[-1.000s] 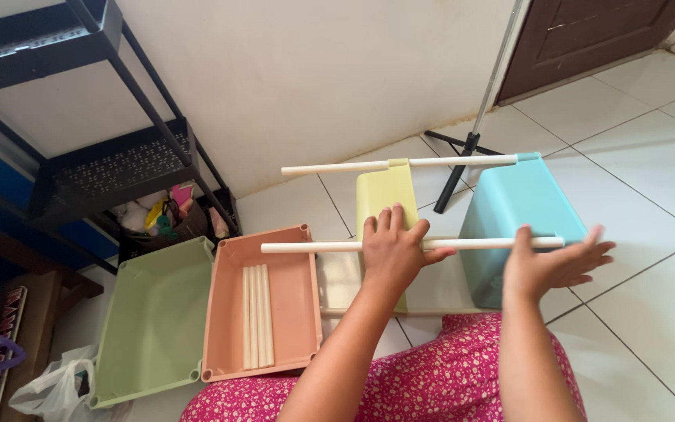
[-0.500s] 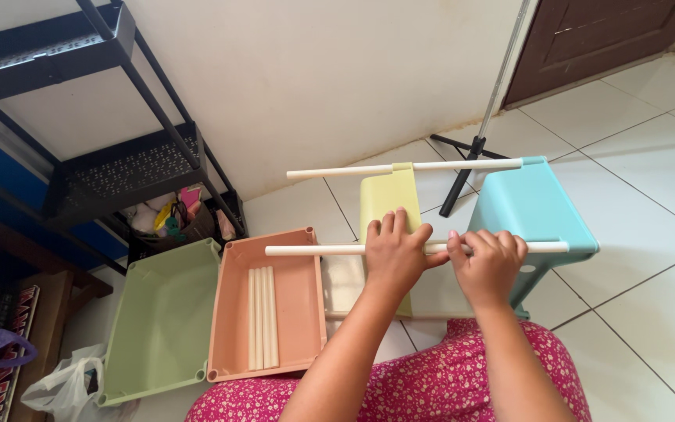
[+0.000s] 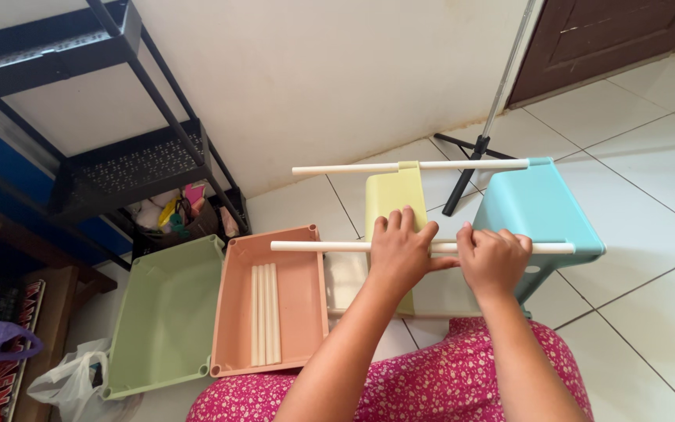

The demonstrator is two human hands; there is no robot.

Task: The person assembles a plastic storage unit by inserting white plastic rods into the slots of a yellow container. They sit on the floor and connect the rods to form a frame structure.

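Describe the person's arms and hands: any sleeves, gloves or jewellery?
Both arms are bare to the frame's edge, with no sleeves showing. The left hand and right hand wear no gloves, and no rings, watch or bracelets are visible. Below them is a pink floral garment.

A plain cream wall [image 3: 314, 78] meets a floor of large white tiles [image 3: 650, 141]. A dark brown door [image 3: 595, 39] stands at the right, a black metal shelving rack [image 3: 119, 168] at the left. Daylight falls softly across the tiles.
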